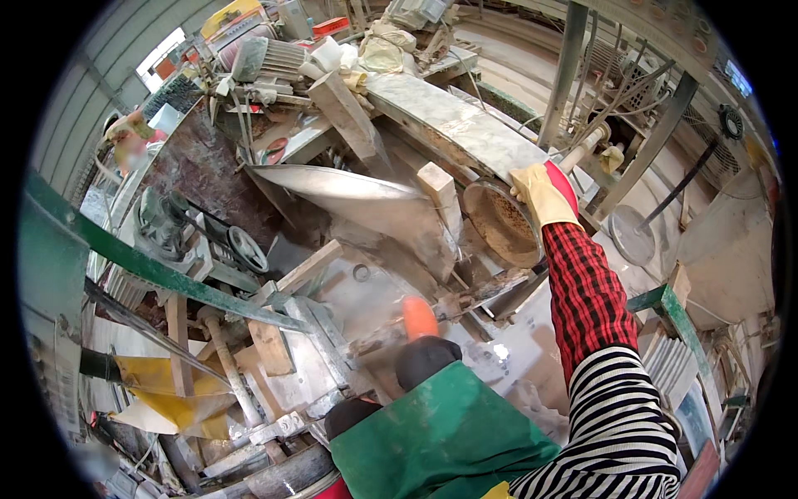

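Observation:
My right hand (536, 195), in a cream glove, reaches forward to the end of a long pale slab (465, 116). Its fingers curl downward, and what they grip is hidden. A smooth bright red piece (564, 187) shows right against the back of the glove. Just left of and below the hand, a round dusty pan (499, 223) with a brown inside leans on its side. My right arm wears a red-and-black checked sleeve over a striped one. No part of my left hand can be made out.
A wooden post (440, 195) and a curved dusty sheet (349, 187) stand left of the pan. A pulley wheel with a belt (247, 249) is farther left, beyond a green rail (174, 279). Another person (131, 145) is at the far left. My green apron (440, 432) covers my lap.

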